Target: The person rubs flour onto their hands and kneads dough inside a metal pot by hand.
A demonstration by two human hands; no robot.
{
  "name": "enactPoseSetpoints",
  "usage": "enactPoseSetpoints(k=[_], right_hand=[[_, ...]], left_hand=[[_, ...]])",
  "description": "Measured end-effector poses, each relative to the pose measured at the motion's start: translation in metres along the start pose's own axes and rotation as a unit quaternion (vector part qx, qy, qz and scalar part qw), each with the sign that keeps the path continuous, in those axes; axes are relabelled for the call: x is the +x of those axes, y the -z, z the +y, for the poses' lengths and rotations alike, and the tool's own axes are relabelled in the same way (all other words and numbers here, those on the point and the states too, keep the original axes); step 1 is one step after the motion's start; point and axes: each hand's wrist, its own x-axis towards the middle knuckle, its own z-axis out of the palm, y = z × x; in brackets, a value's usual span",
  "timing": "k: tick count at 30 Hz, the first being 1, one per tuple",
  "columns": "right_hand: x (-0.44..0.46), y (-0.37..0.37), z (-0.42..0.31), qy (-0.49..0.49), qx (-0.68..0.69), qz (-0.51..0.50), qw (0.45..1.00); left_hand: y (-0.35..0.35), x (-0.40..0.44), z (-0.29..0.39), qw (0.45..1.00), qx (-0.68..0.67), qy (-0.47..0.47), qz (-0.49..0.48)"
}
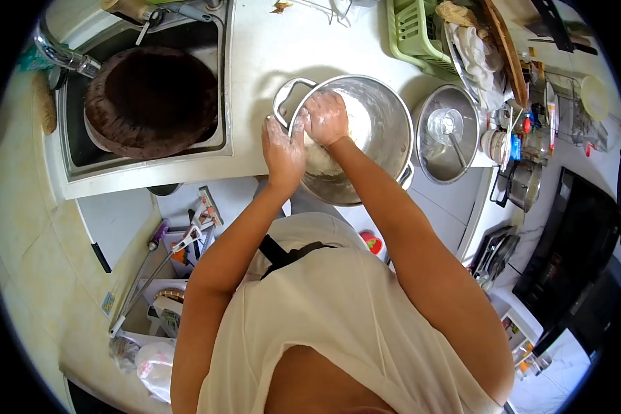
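Note:
A large steel pot (388, 148) with two loop handles stands at the counter's front edge. Flour coats its inside, and a pale mass of dough (321, 164) lies in it, partly hidden under my right forearm. My left hand (283, 148), dusted with flour, grips the left rim below a handle, thumb on the inner side and fingers outside. Inside the pot, my right hand (326, 117) is closed, its floury fingers curled down near the left wall. Whatever those fingers hold, if anything, is hidden. My two hands almost touch.
To the right sits a steel bowl (448, 165) with a clear cup and a spoon-like utensil inside. Behind it is a green basket (408, 31). A sink (226, 131) at left holds a big dark round object (152, 103). Cleaning tools (190, 238) stand below the counter.

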Motion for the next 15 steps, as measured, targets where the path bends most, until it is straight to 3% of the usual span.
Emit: enactPoseSetpoints(k=[2, 7, 10, 12, 15], right_hand=[[0.003, -0.003, 0.003, 0.002, 0.003, 0.011, 1.0], [0.01, 0.017, 0.003, -0.11, 0.058, -0.232, 0.965], [0.005, 0.036, 0.004, -0.091, 0.068, -0.392, 0.913], [-0.004, 0.058, -0.015, -0.062, 0.06, -0.405, 0.91], [-0.023, 0.092, -0.044, -0.029, -0.018, -0.331, 0.943]], left_hand=[[-0.002, -0.001, -0.002, 0.999, 0.031, 0.005, 0.0], [-0.002, 0.008, -0.005, 0.999, 0.038, -0.017, 0.005], [-0.005, 0.014, -0.011, 0.999, 0.032, -0.002, -0.014], [-0.003, 0.016, -0.009, 0.999, 0.038, -0.008, -0.02], [-0.004, 0.015, -0.008, 0.998, 0.057, -0.034, 0.005]])
